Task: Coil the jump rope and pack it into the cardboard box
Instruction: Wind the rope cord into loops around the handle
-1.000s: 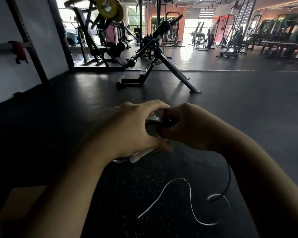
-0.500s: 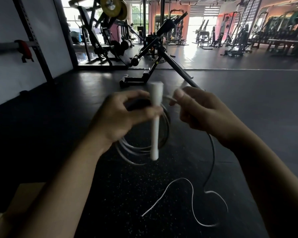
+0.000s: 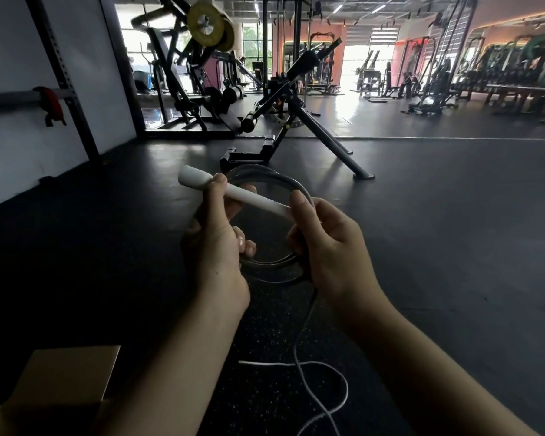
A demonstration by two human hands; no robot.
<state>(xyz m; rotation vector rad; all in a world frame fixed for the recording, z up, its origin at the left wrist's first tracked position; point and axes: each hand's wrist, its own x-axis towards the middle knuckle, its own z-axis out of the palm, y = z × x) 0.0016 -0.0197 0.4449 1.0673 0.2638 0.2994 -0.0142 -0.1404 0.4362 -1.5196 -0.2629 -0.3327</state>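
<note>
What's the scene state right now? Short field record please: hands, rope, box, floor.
left hand: grips the white handle near its wide end, and the coil
right hand: pinches the handle's narrow end, holds the coil's right side
coil: several loops held between both hands, above the floor
loose rope: trails from the coil down to the black floor, uncoiled
cardboard box: lower left, flap open, no rope in it
second handle: not visible

No text, label, brand, number or sign can be read anywhere in this dim gym view, whether on the white handle (image 3: 233, 193), the cardboard box (image 3: 60, 382) or the yellow weight plates (image 3: 206, 25).
</note>
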